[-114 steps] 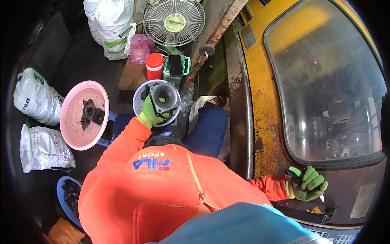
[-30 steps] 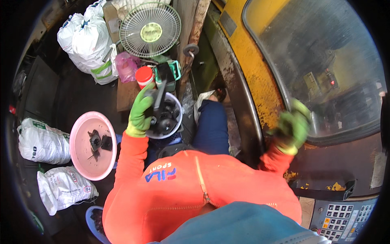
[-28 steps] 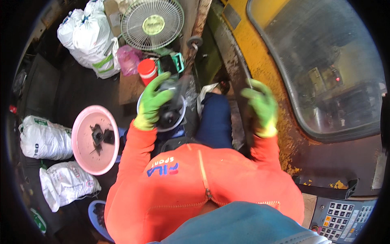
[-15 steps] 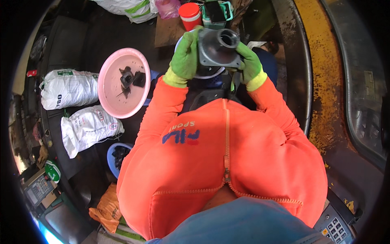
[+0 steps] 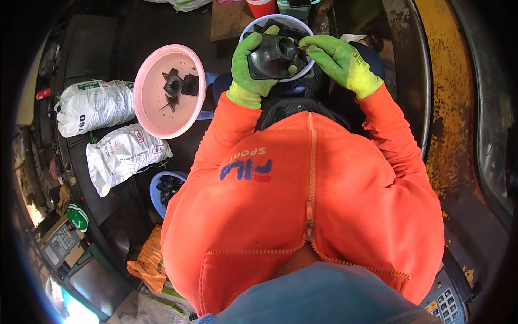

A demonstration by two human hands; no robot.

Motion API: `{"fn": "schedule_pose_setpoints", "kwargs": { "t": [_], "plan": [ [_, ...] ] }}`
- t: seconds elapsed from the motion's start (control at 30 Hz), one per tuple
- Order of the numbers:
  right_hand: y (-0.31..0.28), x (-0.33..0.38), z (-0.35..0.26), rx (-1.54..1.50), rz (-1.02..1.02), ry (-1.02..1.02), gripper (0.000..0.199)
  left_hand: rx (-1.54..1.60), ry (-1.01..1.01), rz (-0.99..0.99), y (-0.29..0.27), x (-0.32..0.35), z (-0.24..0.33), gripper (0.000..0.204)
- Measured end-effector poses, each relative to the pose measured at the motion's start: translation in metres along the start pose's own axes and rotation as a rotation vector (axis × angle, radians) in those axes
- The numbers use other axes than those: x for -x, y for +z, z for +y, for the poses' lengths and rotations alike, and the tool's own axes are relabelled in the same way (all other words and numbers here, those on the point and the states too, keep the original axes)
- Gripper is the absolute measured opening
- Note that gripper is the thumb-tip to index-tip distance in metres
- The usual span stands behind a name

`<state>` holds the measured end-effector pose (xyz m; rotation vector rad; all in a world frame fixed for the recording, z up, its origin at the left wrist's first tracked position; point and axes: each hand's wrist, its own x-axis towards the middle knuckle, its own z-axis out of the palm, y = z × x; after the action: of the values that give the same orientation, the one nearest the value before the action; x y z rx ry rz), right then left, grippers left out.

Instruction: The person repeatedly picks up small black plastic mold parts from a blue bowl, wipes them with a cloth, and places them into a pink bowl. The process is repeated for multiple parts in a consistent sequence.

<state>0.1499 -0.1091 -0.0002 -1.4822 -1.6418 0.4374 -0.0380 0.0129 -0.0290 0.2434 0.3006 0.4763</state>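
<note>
My left hand (image 5: 247, 70), in a green glove, grips a black moulded plastic part (image 5: 268, 60) with a square flange and a round hollow collar. The collar is tilted toward my right hand (image 5: 337, 60), gloved the same way. That hand is just right of the part, with its thumb and fingertips drawn together. A tiny reddish tip shows at the fingers, too small to name. Below both hands is a pale lavender basin (image 5: 295, 21) with more black parts in it, partly hidden by the held one.
To the left stands a pink basin (image 5: 152, 110) with a few black pieces. White sacks (image 5: 97, 108) lie beyond it, and a blue basin (image 5: 155, 195) of black scraps sits nearer. A red container (image 5: 261, 7) is at the top; a rusty yellow machine frame (image 5: 445, 97) borders the right.
Both hands held the part before; now only my left hand does. My right hand has come off it to the right. The part has come lower and tilted, and the view has shifted.
</note>
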Motion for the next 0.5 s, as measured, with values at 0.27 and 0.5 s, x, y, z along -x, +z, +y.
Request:
{"fn": "schedule_pose_setpoints", "kwargs": {
  "t": [0.27,0.5],
  "plan": [
    [-0.011,-0.007,0.003,0.19,-0.094,-0.164,0.022,-0.162,-0.025,-0.038,0.016,0.008,0.0,0.05],
    [-0.01,-0.001,-0.004,0.087,-0.116,-0.138,0.026,-0.283,0.059,-0.082,0.027,0.005,0.003,0.066]
  ]
}}
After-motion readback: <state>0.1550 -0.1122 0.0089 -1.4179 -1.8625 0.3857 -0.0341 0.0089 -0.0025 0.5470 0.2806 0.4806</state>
